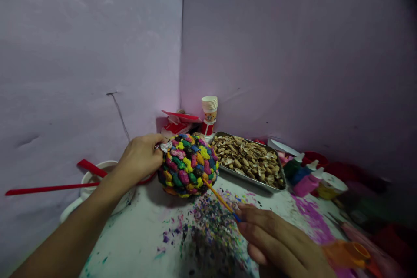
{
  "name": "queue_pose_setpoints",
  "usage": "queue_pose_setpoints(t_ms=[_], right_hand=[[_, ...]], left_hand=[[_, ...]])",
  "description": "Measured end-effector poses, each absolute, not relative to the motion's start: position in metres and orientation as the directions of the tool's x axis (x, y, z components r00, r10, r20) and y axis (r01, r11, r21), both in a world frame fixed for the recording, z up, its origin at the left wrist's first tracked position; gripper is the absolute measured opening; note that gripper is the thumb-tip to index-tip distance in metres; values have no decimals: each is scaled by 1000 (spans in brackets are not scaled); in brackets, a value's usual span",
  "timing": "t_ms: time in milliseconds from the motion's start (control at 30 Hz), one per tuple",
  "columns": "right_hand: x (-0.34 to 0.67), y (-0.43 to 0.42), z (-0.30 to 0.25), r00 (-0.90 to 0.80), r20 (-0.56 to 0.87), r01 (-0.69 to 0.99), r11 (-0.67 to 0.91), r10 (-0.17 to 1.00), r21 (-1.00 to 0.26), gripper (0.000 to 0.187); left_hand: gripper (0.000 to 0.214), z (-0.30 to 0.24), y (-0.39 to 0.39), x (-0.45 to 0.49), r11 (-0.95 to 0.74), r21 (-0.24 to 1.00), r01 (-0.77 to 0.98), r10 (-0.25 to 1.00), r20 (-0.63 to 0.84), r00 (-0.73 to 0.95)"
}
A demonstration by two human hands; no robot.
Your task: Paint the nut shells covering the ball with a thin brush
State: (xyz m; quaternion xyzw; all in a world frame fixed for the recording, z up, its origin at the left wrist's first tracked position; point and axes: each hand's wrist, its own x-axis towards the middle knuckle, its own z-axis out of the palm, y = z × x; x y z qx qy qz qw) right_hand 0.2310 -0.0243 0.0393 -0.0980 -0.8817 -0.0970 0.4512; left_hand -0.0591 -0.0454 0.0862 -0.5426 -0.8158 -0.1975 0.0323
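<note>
Toward the near edge of the worktop (130, 243), the right hand (276, 236), fingers (260, 218) pinched, holds a thin stick (218, 194), tip at the multicoloured ball (189, 166). Mid-worktop, the left hand (141, 156) grips the ball's left side, fingers curled. Peanut shells (249, 156) fill a tray (249, 180) by the far edge.

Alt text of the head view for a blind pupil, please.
The left hand holds a bumpy, multicoloured, rounded object while the right hand points a thin orange stick at it. Beyond, a tray of shells sits on a spattered white table.
</note>
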Motion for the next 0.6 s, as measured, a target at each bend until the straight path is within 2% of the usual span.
queue_pose_setpoints(t_ms=[133,267,467,600], right_hand=[[231,-25,38,-597,800,267,955,61,127,20],[228,-27,41,-565,823,260,960,62,105,27],[227,-27,40,-583,811,277,951,53,136,22],[225,-29,42,-552,832,289,949,56,128,25]], left_hand=[[37,85,-45,-60,309,291,905,878,279,-389],[38,86,-45,-60,327,279,903,875,272,-401],[36,86,-45,-59,332,278,901,873,271,-405],[36,85,-45,-61,314,293,903,874,283,-395]])
